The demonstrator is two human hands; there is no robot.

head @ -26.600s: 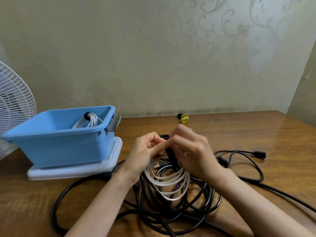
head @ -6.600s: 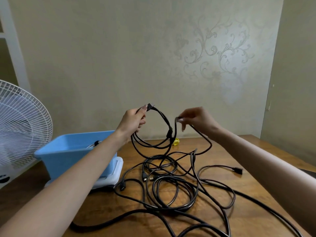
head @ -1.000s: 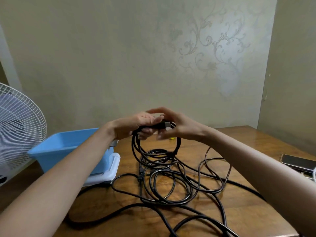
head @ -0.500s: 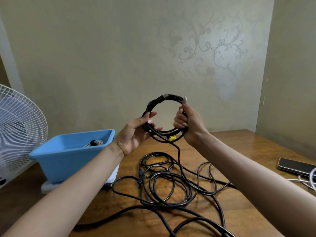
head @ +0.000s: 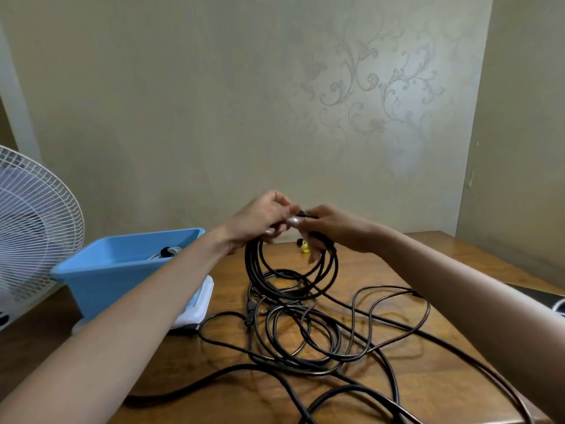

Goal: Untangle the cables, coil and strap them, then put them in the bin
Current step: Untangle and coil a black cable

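Observation:
Both my hands meet above the table and grip the top of a black cable coil (head: 263, 280) that hangs down in loops. My left hand (head: 260, 220) pinches it from the left, my right hand (head: 330, 229) from the right. A cable end sticks out between my fingers. One strand runs from the coil down into a tangle of black cables (head: 308, 341) lying on the wooden table (head: 458, 390). The blue bin (head: 122, 270) stands at the left on its white lid and holds a strapped white cable (head: 166, 252). A yellow strap (head: 304, 246) lies behind the coil.
A white fan (head: 33, 228) stands at the far left beside the bin. A dark phone-like object (head: 535, 290) lies at the table's right edge. Thick black cable runs along the table's front. The wall is close behind the table.
Half a second ago I held the coil up with the loop standing above my hands. Now both hands are lower and closer together, and the coil hangs below them.

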